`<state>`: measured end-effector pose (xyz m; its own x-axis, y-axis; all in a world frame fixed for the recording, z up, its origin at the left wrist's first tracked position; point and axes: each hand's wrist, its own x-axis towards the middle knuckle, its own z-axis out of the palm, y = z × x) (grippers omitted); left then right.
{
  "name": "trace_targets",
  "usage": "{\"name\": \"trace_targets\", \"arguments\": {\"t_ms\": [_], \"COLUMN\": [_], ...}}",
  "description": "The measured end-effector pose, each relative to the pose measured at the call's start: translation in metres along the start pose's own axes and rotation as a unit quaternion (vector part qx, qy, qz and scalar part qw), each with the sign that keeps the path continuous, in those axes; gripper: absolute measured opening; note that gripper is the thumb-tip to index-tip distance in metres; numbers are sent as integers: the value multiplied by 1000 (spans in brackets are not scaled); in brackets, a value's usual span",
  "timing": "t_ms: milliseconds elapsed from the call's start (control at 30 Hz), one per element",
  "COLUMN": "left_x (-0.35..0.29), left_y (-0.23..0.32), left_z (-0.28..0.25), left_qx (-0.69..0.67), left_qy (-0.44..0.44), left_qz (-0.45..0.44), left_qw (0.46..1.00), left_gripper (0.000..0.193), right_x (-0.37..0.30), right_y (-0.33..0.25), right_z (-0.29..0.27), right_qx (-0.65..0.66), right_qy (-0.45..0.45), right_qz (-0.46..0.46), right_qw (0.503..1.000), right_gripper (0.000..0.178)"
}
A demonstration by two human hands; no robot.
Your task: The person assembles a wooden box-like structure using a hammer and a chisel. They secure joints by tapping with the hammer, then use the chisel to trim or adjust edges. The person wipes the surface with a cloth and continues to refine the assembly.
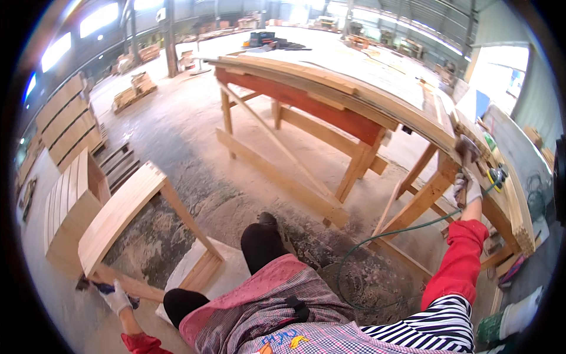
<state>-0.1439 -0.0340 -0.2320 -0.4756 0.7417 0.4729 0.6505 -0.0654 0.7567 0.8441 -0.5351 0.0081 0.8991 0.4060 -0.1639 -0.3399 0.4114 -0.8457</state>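
At the lower left, my gloved left hand [118, 299] is closed around a dark blue tool [106, 288], whose kind I cannot make out. It is beside the lower corner of an open wooden frame [121, 221] with a broad, pale top panel. My right arm reaches out to the right. There my gloved right hand [469, 187] is wrapped round the wooden handle of a hammer [467, 150], held head up at the edge of the workbench [377, 97]. The palms and some fingers of both hands are hidden.
A green hose [377, 237] loops from the bench to the floor near my legs. A yellow-and-black power tool [499, 176] lies by stacked wooden strips [512, 206]. Slatted wooden boxes [71, 206] stand at left, and a bucket [513, 318] at lower right.
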Motion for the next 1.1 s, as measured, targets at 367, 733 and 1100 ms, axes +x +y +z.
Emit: {"name": "trace_targets", "arguments": {"t_ms": [367, 733, 1100], "left_x": [-170, -375, -444], "left_y": [39, 59, -4], "left_z": [-128, -314, -480], "left_qx": [180, 342, 413], "left_qy": [-216, -129, 22], "left_qz": [-251, -471, -662], "left_qw": [926, 802, 625], "left_gripper": [47, 54, 80], "right_x": [-44, -113, -144], "right_y": [326, 607, 659], "right_z": [284, 476, 471], "right_qx": [-75, -42, 13], "right_qy": [-241, -390, -394], "right_qz": [12, 236, 497], "right_qw": [967, 889, 773], "right_gripper": [27, 25, 31]}}
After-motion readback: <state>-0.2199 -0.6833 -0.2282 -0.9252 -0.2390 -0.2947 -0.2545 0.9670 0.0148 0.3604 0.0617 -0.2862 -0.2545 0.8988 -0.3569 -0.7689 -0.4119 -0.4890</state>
